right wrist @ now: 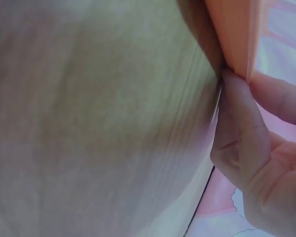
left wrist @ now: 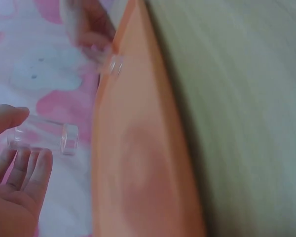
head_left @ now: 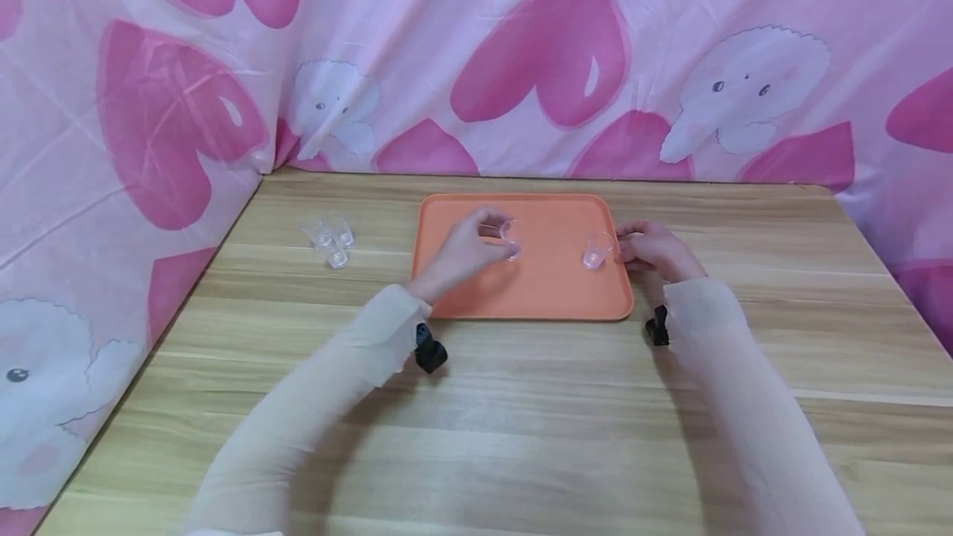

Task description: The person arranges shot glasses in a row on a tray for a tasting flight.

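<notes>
My left hand (head_left: 467,248) holds a small clear cup (left wrist: 69,139) over the left half of an orange tray (head_left: 551,296). In the left wrist view its thumb and fingers lie on opposite sides of the cup, whose thick base points away from the palm. At the tray's right rim, my right hand (head_left: 657,250) pinches the edge between thumb and finger, as the right wrist view shows. A second clear cup (head_left: 594,258) stands on the tray near that rim, close to the right fingertips.
Several more clear cups (head_left: 337,258) are grouped on the wooden table (head_left: 506,437), left of the tray. A pink cloth (head_left: 417,48) with hearts hangs behind the table and along its left side. Black wrist cameras (head_left: 429,351) sit on both wrists.
</notes>
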Available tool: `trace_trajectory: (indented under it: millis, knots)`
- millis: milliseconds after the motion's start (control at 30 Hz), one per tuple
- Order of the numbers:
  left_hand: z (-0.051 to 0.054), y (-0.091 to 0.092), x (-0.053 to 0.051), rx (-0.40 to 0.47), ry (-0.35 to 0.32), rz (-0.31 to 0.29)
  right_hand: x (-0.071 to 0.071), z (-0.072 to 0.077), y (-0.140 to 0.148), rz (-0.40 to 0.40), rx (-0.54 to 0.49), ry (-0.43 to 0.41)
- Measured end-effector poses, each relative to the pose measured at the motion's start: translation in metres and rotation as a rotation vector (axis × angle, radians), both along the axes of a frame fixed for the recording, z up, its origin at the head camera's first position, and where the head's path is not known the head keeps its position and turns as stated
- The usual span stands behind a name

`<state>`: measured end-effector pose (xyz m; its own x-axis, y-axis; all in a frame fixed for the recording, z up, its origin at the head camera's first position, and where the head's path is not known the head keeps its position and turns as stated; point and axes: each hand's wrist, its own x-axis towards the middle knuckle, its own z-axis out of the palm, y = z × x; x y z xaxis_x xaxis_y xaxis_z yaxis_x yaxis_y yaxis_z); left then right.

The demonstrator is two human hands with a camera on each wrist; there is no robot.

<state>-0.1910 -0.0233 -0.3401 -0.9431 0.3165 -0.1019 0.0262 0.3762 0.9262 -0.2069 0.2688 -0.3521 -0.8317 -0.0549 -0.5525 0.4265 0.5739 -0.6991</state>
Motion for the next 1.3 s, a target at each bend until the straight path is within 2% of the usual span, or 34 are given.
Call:
trace_trajectory:
  millis: [267,567,800,1300]
  knots:
    - [-0.019,0.038,0.0,0.027,0.001,-0.027,0.0,-0.001,0.0,-0.007,0.0,-0.009]
    - [-0.028,0.063,-0.005,0.051,-0.001,0.0,-0.002,-0.001,0.0,-0.009,-0.001,-0.01]
    - [-0.03,0.076,-0.008,0.064,-0.02,0.029,-0.001,-0.001,0.0,-0.006,0.01,-0.021]
    - [-0.034,0.089,-0.01,0.066,-0.028,0.032,-0.002,-0.002,-0.001,-0.02,-0.005,-0.02]
